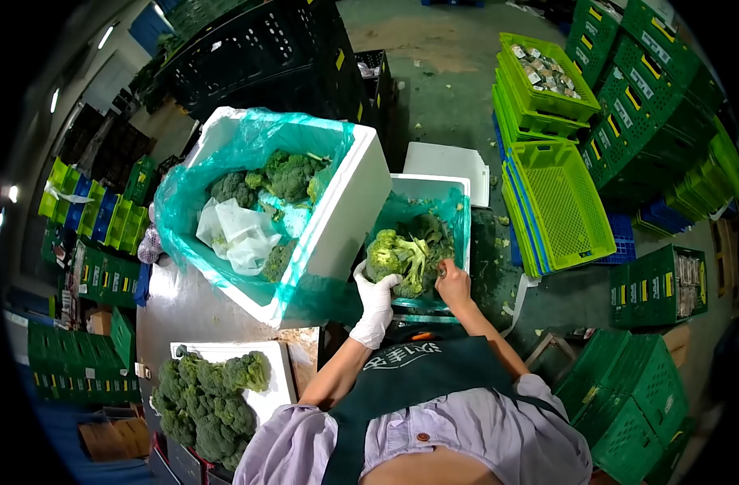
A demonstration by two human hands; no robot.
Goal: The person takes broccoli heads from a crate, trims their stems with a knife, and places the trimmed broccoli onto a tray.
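My left hand point(375, 303), in a white glove, is wrapped around the lower left of a broccoli head point(392, 255). The broccoli is tilted so its pale branching stalks face right. Just right of those stalks, my bare right hand point(452, 284) is closed in a fist; whatever it may grip is hidden. Both hands are over a white foam box point(465, 194) lined with green plastic, which has dark green leaves point(434, 232) inside. To the left, a larger foam box point(368, 174) with a teal liner stands tilted, holding broccoli heads point(290, 176) and a crumpled translucent sheet point(238, 234).
Many broccoli heads point(212, 396) are piled on a white foam lid point(276, 364) at the lower left, beside a metal table point(171, 307). Green crates point(559, 202) are stacked on the right. Black crates point(264, 61) rise behind the large box. Plant scraps litter the floor.
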